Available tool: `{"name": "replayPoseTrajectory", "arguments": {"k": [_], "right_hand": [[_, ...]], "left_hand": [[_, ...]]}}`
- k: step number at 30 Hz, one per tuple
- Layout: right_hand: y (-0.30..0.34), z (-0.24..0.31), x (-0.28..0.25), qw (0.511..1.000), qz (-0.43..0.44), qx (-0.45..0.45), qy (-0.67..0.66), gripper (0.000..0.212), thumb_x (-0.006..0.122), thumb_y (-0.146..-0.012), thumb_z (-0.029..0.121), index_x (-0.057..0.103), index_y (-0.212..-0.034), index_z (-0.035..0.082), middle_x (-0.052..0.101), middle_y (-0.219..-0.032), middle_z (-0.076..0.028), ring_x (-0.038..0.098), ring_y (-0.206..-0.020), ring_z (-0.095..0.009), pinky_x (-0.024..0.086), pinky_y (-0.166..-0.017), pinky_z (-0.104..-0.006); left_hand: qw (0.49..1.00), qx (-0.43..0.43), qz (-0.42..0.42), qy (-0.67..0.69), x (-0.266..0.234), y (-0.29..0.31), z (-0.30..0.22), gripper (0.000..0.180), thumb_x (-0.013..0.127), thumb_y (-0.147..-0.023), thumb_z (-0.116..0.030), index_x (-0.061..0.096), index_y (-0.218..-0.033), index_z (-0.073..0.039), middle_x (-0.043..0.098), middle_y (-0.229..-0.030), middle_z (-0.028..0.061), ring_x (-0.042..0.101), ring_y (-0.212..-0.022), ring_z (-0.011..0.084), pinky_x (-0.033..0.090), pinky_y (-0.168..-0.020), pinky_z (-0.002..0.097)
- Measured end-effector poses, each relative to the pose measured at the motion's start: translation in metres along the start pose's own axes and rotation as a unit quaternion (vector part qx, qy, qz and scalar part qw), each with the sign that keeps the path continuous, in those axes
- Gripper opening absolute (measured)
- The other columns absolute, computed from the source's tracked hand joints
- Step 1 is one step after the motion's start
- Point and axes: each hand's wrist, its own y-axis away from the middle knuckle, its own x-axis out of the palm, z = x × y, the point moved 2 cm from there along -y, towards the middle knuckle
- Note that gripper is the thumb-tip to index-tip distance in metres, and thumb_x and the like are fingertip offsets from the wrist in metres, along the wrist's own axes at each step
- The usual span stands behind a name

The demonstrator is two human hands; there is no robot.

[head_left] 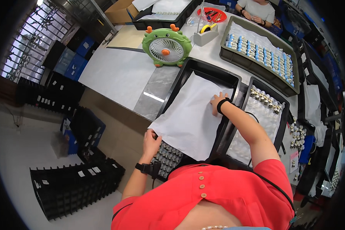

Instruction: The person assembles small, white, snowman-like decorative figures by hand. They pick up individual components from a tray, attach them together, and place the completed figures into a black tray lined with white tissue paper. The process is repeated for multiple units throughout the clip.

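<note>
A large white sheet (189,115) lies in a black tray (214,73) in front of me, spilling over its near left side. My left hand (152,143) is closed at the sheet's left corner, pinching the edge. My right hand (218,102) rests on the sheet's right part, beside the tray wall, with fingers apart. Below the sheet's near left edge, rows of small metallic parts (168,158) show in another tray, partly covered. To the right stands a black tray (252,82) with whitish pieces (253,128) and a row of brass-coloured parts (265,99) at its far end.
A green fan (166,48) and a tape dispenser (206,35) stand beyond the tray. An olive tray (257,66) with blue-and-white parts sits at far right, near another person (258,11). Stacked black trays (74,188) stand on the floor at left.
</note>
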Motion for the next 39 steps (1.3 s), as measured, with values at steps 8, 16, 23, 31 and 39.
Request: {"name": "replayPoseTrajectory", "arguments": {"k": [8,16,23,31,39], "right_hand": [[-0.010,-0.009,-0.005,0.998,0.012,0.037,-0.056,0.086,0.073,-0.057,0.035,0.038,-0.135,0.024,0.042,-0.131,-0.013,0.040,-0.121,-0.037,0.037,-0.094,-0.0519],[-0.038,-0.032,-0.002,0.993,0.007,0.064,-0.097,0.093,0.075,-0.056,0.038,0.032,-0.136,0.021,0.047,-0.124,-0.017,0.054,-0.108,-0.036,0.048,-0.084,-0.0455],[-0.050,-0.038,-0.015,0.963,-0.013,0.090,-0.255,0.100,0.082,-0.056,0.035,0.026,-0.138,0.017,0.024,-0.140,-0.019,0.039,-0.121,-0.044,0.044,-0.089,-0.0568],[-0.039,-0.014,-0.024,0.951,-0.021,0.207,-0.227,0.103,0.083,-0.059,0.023,0.019,-0.140,0.026,0.011,-0.146,-0.015,0.020,-0.128,-0.050,0.035,-0.097,-0.0596],[-0.090,-0.045,0.000,0.806,-0.128,-0.063,-0.574,0.107,0.078,-0.063,0.039,0.011,-0.143,0.015,0.016,-0.145,-0.018,0.022,-0.130,-0.046,0.031,-0.097,-0.0576]], "left_hand": [[0.934,0.326,0.136,-0.060,0.013,-0.026,-0.095,0.065,0.067,-0.075,-0.020,0.038,-0.131,-0.010,0.031,-0.133,0.0226,0.034,-0.121,0.0399,0.035,-0.097,0.0444],[0.850,0.121,0.389,-0.334,0.121,-0.090,-0.075,0.095,0.072,-0.066,-0.045,0.016,-0.141,-0.028,-0.004,-0.147,0.0193,0.010,-0.129,0.0528,0.030,-0.093,0.0657],[0.852,0.105,0.388,-0.336,0.149,-0.105,-0.078,0.097,0.072,-0.068,-0.045,0.011,-0.142,-0.029,-0.010,-0.147,0.0173,0.002,-0.131,0.0510,0.033,-0.093,0.0649],[0.859,0.100,0.373,-0.336,0.134,-0.121,-0.106,0.100,0.073,-0.068,-0.043,0.009,-0.143,-0.027,-0.007,-0.147,0.0203,0.005,-0.130,0.0524,0.034,-0.094,0.0633],[0.886,0.151,0.336,-0.281,0.139,-0.120,-0.100,0.080,0.070,-0.072,-0.037,0.029,-0.138,-0.017,0.012,-0.145,0.0236,0.022,-0.129,0.0443,0.038,-0.094,0.0532]]}}
